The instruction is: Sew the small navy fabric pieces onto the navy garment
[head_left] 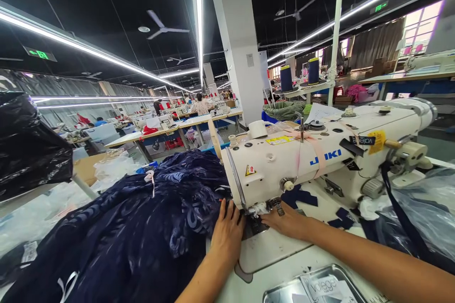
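A white JUKI sewing machine [320, 156] stands on the table in front of me. My left hand [227, 232] lies flat, fingers stretched out, on dark blue patterned fabric [142, 227] just left of the needle area. My right hand [287, 222] rests at the presser foot [258, 210] under the machine head, fingers extended toward it; what is under its fingertips is hidden. The fabric is heaped in a large pile over the left side of the table.
A metal tray [316, 286] with a label lies at the table's front edge. Blue thread cones [286, 78] stand on a rack behind the machine. A black plastic bag [24, 147] is at left. Clear plastic [426, 218] lies at right. Other workers sit at distant tables.
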{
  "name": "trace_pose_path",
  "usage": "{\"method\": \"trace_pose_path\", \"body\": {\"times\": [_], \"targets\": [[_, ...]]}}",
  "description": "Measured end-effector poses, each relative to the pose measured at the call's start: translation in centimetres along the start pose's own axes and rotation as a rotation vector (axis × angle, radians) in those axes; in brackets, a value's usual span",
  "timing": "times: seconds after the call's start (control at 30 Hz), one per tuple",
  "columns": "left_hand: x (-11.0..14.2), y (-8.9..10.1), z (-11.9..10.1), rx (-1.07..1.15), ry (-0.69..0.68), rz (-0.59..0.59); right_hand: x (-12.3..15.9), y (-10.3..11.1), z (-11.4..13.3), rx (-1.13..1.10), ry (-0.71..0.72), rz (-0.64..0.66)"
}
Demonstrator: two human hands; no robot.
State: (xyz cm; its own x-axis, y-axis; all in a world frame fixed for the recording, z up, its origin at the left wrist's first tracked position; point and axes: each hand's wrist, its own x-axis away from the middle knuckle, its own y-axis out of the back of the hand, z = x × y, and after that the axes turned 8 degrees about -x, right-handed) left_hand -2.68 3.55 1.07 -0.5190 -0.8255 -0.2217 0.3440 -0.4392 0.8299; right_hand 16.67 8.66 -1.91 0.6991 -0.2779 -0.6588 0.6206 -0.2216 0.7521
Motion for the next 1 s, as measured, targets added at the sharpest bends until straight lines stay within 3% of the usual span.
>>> {"method": "trace_pose_path", "body": {"times": [0.13,0.3,0.73,1.0], "targets": [[-0.5,0.1,0.2,0.043,-0.009,-0.003,0.6,-1.0,0.2,0.095,-0.117,0.061],[-0.5,0.0,0.1,0.061,-0.005,-0.026,0.2,-0.5,1.0,0.117,-0.201,0.158],[-1.4,-0.8,0.3,0.088,-0.020,-0.045,0.6,-2.2,1.1,0.275,-0.201,0.119],[-2.1,-0.7,0.5,0.109,-0.023,-0.032,0.7,-2.9,1.0,0.334,-0.233,0.172]]}}
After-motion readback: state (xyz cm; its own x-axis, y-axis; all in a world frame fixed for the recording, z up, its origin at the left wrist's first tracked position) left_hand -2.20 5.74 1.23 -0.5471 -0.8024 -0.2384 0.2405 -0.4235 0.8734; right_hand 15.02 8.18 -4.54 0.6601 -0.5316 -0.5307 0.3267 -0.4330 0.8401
